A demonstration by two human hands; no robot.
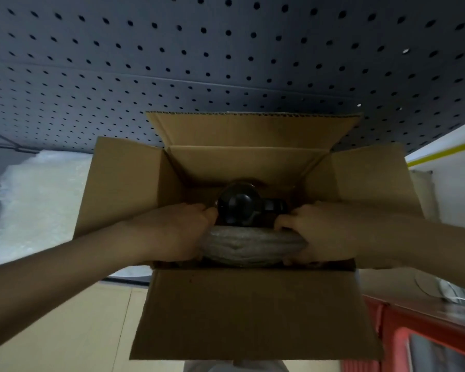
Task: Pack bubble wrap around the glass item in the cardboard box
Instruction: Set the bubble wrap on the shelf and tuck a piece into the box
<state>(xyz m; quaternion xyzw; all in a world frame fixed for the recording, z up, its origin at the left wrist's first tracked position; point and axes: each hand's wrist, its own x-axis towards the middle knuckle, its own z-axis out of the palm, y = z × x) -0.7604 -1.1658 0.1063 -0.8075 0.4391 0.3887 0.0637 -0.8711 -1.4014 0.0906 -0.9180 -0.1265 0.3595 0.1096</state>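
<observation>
Head view: an open box (253, 304) fills the middle, its 4 flaps folded outward, the near one hanging toward 6 o'clock. Inside, at the centre, sits the dark glass item (239, 208), seen from above, with a rounded top and a smaller dark part on its 3 o'clock side. A roll of bubble wrap (253, 247) lies just at 6 o'clock of the glass, wedged between it and the near wall.

The left hand (177, 232) comes in from 8 o'clock, fingers curled over the left end of the wrap, fingertips touching the glass at its 9 o'clock side. The right hand (314, 232) comes in from 4 o'clock, fingers curled round the right end of the wrap, thumb under it, knuckles close to the glass.

More bubble wrap sheet (43, 205) lies at 9 o'clock of the box. A dark pegboard (226, 55) rises at 12 o'clock. A red case (414, 339) shows at 5 o'clock.
</observation>
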